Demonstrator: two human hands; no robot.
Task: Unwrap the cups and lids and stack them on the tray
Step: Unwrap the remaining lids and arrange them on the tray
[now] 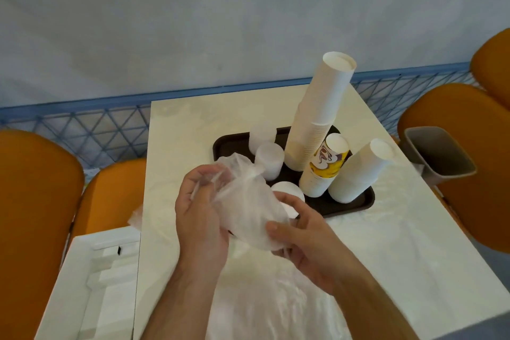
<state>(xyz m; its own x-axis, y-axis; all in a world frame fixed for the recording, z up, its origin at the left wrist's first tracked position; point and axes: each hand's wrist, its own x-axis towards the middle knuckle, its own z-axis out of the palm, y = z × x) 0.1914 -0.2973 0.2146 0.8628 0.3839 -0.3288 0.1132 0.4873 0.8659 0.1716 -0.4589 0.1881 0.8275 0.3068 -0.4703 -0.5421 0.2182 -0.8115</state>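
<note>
A dark brown tray (220, 146) sits on the white table. On it stand a tall stack of white cups (317, 113), a shorter stack with a yellow printed cup (325, 165), a third white stack (358, 171) and stacks of translucent lids (269, 160). In front of the tray I hold a clear plastic-wrapped bundle (248, 207). My left hand (198, 210) pinches the wrap near its knotted top. My right hand (303, 234) grips the bundle's lower end. What is inside the wrap is too blurred to tell.
Loose clear plastic wrap (276, 298) lies on the table near me. A white box (91, 279) stands at lower left. Orange chairs (33, 201) flank the table, and a grey bin (438, 154) sits on the right chair. A blue mesh fence (82, 130) runs behind.
</note>
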